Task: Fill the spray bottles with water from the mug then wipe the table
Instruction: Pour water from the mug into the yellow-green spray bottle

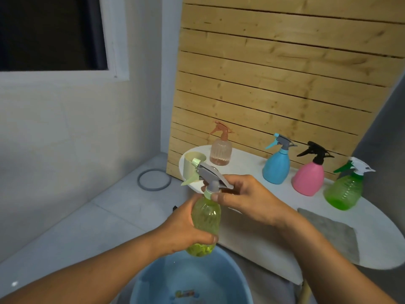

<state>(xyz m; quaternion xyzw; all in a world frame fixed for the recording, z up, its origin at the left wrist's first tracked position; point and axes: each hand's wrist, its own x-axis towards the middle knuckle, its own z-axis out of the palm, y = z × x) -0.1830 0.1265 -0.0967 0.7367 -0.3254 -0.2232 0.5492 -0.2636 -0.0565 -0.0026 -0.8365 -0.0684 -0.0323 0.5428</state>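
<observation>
Five spray bottles in all. One, the yellow-green bottle [206, 218], is held up over the blue basin [192, 279]: the left hand [186, 229] wraps its body, the right hand [245, 198] pinches its collar under the grey trigger head. Four stand on the white table [377, 242]: peach bottle [221, 151], blue bottle [276, 165], pink bottle [308, 177], green bottle [344, 189]. One cream mug [192, 165] sits at the table's left end, probably partly hidden. One grey cloth [333, 231] lies there too.
</observation>
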